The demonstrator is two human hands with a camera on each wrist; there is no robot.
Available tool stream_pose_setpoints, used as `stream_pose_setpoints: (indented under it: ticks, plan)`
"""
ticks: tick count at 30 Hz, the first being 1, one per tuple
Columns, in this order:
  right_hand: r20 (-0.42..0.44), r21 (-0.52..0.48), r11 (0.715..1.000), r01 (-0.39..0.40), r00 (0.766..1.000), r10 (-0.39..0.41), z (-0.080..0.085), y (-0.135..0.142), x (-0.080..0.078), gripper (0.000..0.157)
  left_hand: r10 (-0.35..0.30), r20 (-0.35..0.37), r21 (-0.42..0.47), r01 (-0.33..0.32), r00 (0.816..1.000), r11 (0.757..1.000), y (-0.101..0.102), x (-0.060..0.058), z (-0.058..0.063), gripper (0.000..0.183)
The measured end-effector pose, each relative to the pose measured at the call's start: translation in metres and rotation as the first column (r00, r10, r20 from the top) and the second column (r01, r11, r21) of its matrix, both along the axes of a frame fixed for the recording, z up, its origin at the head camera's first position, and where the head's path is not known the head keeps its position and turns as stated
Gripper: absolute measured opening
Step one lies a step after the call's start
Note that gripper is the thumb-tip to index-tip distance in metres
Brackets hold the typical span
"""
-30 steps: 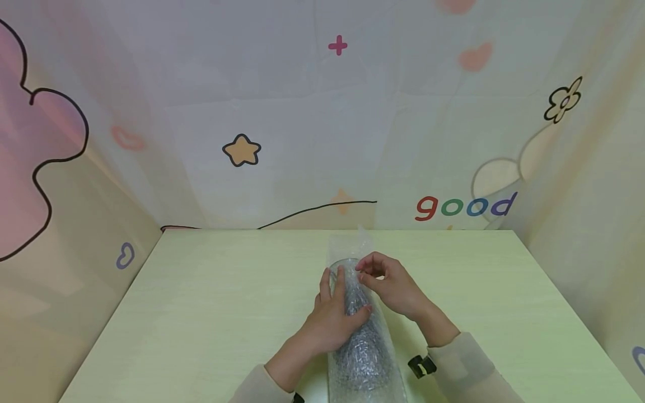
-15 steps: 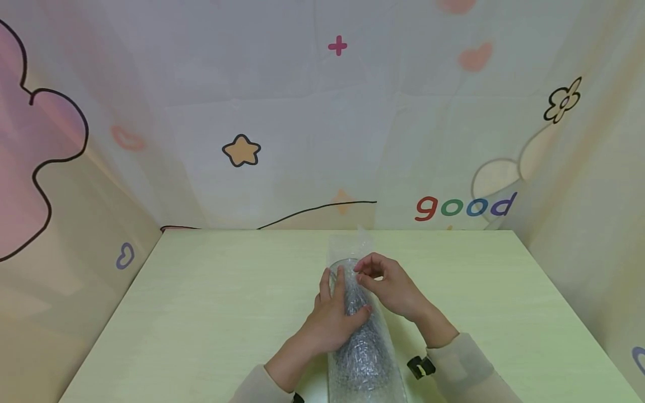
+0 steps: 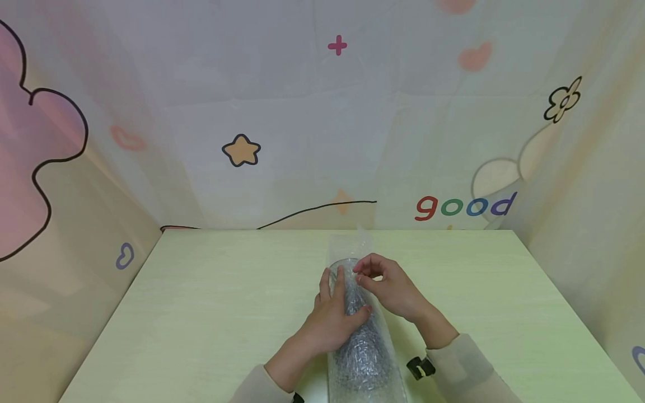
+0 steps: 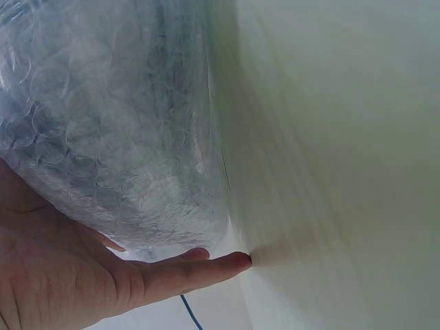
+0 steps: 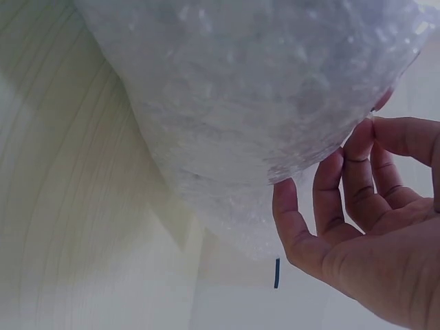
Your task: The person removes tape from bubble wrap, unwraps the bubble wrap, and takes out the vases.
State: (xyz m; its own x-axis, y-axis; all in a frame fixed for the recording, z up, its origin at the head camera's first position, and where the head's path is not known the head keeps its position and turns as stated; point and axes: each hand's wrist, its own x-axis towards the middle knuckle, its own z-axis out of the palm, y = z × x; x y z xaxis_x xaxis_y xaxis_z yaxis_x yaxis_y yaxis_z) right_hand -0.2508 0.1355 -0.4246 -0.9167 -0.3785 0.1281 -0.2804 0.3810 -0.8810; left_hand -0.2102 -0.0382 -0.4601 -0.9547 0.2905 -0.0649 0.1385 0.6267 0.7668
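A long bundle in clear bubble wrap [image 3: 364, 358] lies lengthwise at the middle of the table. Something round and greyish shows through the layers, but its kind is hidden. My left hand [image 3: 327, 324] rests on the bundle's left side, fingers spread and fairly straight, thumb across the top. In the left wrist view, one straight finger of that hand reaches down to the table beside the bubble wrap [image 4: 117, 124]. Near the far end, my right hand [image 3: 393, 285] pinches an edge of the wrap between thumb and forefinger. The right wrist view has its other fingers [image 5: 292, 220] bent against the bubble wrap [image 5: 227, 89].
Loose bubble wrap [image 3: 347, 246] extends past the far end toward the table's back edge. The pale table [image 3: 216, 302] stretches out on both sides of the bundle. A printed cloth backdrop [image 3: 302, 112] rises behind it and at both sides.
My right hand has shifted very slightly left and down at the wrap's edge. The left hand and the bundle have stayed put.
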Motion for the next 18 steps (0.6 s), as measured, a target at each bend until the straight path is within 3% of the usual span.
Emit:
stream_pose_setpoints:
  ticks: [18]
  plan:
    - [-0.005,-0.005,1.000,-0.017,1.000,0.017,0.0014,-0.0016,0.0019,0.016,0.000,-0.010,-0.006,0.000,1.000,1.000,0.0002,0.0001,-0.0010,0.094]
